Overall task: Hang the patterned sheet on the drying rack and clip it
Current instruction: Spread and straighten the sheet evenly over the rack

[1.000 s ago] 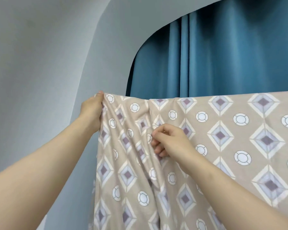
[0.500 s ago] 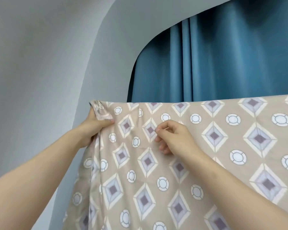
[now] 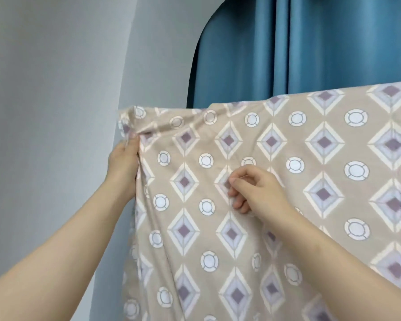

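Pulled flatter than a second ago, bunched folds mostly gone. Sheet (image 3: 322, 193) edge held in left grip (image 3: 123, 161), face pinched by right grip (image 3: 255, 193). Nearly ready for clipping.

Soft even light – faint shadows; slight blur, wide-angle bending at edges.

Behind the fingers of the left hand (image 3: 123, 163) and right hand (image 3: 257, 193) run bare forearms (image 3: 56, 262); the right thumbnail (image 3: 233, 180) is short and plain.
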